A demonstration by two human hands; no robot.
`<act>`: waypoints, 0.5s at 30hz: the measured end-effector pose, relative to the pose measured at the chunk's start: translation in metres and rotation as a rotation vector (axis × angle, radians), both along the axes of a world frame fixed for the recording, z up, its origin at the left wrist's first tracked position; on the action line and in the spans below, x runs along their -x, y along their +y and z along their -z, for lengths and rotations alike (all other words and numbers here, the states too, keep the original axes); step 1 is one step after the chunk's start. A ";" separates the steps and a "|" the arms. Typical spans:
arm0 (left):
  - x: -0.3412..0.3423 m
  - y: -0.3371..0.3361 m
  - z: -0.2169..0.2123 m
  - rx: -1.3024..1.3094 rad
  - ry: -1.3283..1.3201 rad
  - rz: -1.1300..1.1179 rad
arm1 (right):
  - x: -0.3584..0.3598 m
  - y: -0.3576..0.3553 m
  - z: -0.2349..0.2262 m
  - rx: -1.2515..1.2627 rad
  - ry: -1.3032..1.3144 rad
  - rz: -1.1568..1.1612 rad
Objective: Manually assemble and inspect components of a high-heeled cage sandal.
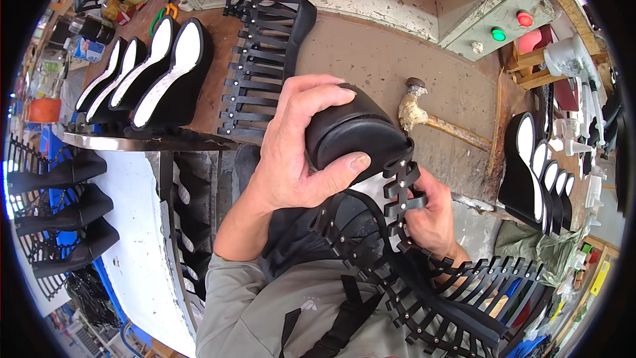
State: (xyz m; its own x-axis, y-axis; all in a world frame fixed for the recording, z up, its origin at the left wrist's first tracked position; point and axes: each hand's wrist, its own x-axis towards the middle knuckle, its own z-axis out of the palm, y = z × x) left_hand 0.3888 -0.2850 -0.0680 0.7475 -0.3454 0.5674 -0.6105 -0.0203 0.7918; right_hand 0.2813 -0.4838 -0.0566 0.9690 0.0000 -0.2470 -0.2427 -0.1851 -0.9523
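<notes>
My left hand (285, 159) is clamped around the thick black heel end of a tall strappy sandal (361, 136), thumb on the near side and fingers over the top. The sandal's studded black straps and long shaft hang down across my lap toward the lower right. My right hand (432, 215) grips the same sandal behind a row of looped straps, which partly hide its fingers. Beyond my hands, a hammer (457, 131) with a worn head and wooden handle rests on the bench (364, 46). A second black strappy sandal (265, 59) lies on the bench to the left.
Several black wedge soles with white tops (169, 73) stand at the left, and more wedges (527, 166) at the right. A grey control box (493, 16) with green and red buttons is at the back right. Finished-looking black shoes (66, 212) sit on the left rack.
</notes>
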 end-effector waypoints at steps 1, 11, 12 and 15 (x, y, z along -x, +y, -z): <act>0.000 0.000 0.000 -0.016 -0.020 -0.005 | 0.000 0.001 0.000 -0.014 0.005 0.024; 0.003 -0.001 -0.001 -0.027 0.002 0.020 | -0.002 -0.007 0.005 0.143 -0.021 -0.092; 0.005 -0.001 -0.001 -0.017 0.010 0.009 | -0.003 -0.005 0.000 0.146 -0.036 -0.100; 0.004 -0.001 -0.001 -0.021 -0.002 0.012 | -0.005 -0.002 -0.001 0.146 -0.058 -0.088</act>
